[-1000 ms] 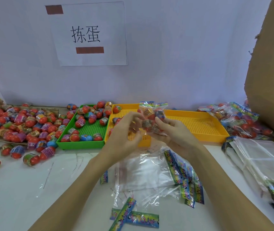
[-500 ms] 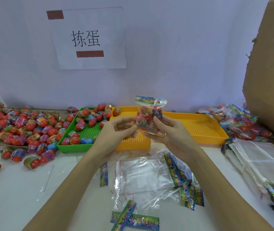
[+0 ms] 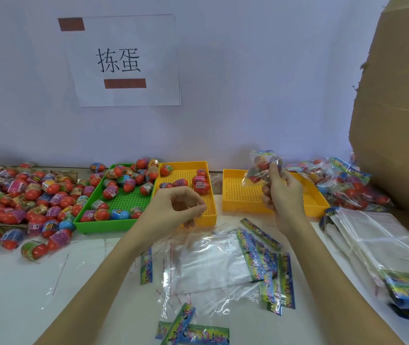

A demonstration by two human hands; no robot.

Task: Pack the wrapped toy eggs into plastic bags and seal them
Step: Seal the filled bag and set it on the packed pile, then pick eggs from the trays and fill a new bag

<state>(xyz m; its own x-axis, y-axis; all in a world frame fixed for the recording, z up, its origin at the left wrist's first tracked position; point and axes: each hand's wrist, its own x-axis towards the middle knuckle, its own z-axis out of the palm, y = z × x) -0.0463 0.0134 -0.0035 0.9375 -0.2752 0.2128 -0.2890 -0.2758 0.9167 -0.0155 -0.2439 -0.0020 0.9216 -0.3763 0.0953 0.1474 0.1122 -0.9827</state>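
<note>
my right hand [image 3: 281, 195] pinches the filled bag [image 3: 260, 168] over the far yellow tray [image 3: 238, 195]; my left hand [image 3: 173, 210] is loosely curled, gripping nothing. judgement: set it on the finished pile [image 3: 342, 185] gently, header upright. crinkly clear film, hard glossy eggs inside.

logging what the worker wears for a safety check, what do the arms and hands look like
Both forearms are bare all the way to the frame's lower edge: no sleeves show. The left hand and right hand wear no gloves, and no rings, watch or wristbands are visible.
</note>
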